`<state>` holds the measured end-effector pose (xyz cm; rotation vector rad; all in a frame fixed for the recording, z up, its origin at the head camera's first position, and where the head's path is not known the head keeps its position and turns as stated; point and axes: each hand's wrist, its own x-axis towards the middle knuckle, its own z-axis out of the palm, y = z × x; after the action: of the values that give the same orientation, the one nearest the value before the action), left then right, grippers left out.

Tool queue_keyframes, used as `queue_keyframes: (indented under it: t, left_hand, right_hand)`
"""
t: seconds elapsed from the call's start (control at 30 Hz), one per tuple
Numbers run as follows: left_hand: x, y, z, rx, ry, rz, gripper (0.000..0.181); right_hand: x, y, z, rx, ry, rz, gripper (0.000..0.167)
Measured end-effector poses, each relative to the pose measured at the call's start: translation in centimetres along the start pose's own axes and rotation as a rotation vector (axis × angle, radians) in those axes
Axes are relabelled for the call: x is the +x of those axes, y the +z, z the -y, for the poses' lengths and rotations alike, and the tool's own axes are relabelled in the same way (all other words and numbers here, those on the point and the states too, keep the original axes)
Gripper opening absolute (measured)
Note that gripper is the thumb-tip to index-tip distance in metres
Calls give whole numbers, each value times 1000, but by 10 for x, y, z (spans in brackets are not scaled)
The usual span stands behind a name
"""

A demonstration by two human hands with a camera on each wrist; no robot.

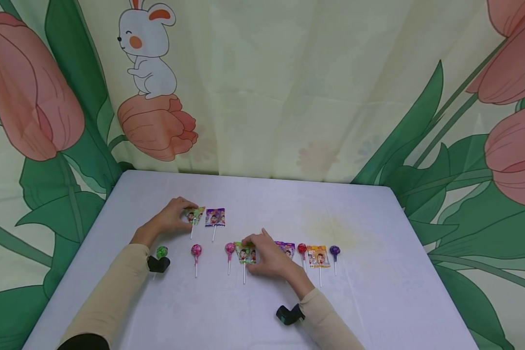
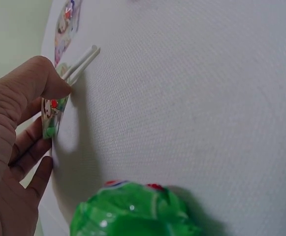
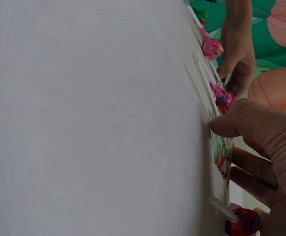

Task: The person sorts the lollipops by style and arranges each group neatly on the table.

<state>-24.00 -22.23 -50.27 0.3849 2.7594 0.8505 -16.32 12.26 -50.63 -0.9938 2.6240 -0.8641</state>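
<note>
At the table's upper left, my left hand (image 1: 171, 218) pinches a flat green packet lollipop (image 1: 195, 215), its stick toward me; a flat purple one (image 1: 215, 217) lies just right of it. In the left wrist view, thumb and fingers of the left hand (image 2: 17, 118) grip the packet's (image 2: 51, 115) edges. My right hand (image 1: 273, 255) holds another flat green packet lollipop (image 1: 246, 253) in the lower row, partly covering a purple packet (image 1: 287, 248). In the right wrist view, the right hand (image 3: 268, 147) has thumb and fingers around that green packet (image 3: 223, 156).
Round lollipops lie in the lower row: green (image 1: 162, 252), two pink (image 1: 196, 250) (image 1: 229, 248), red (image 1: 302, 248) and dark purple (image 1: 334, 250). An orange packet lollipop (image 1: 318, 256) lies between the last two. A printed curtain (image 1: 271, 97) hangs behind the white table (image 1: 376, 301).
</note>
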Motion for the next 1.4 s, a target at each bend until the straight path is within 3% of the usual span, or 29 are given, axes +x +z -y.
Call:
queue_keyframes:
  t: [0.33, 0.87, 1.4]
  left_hand:
    - [1, -2, -1, -4, 10, -17, 63]
    - [1, -1, -2, -4, -18, -11, 64]
    - [1, 1, 0, 13, -2, -20, 62]
  right_hand:
    - [7, 3, -2, -85, -48, -60, 48]
    - [11, 4, -3, -110, -51, -72, 48]
    - [14, 4, -7, -112, -69, -112, 49]
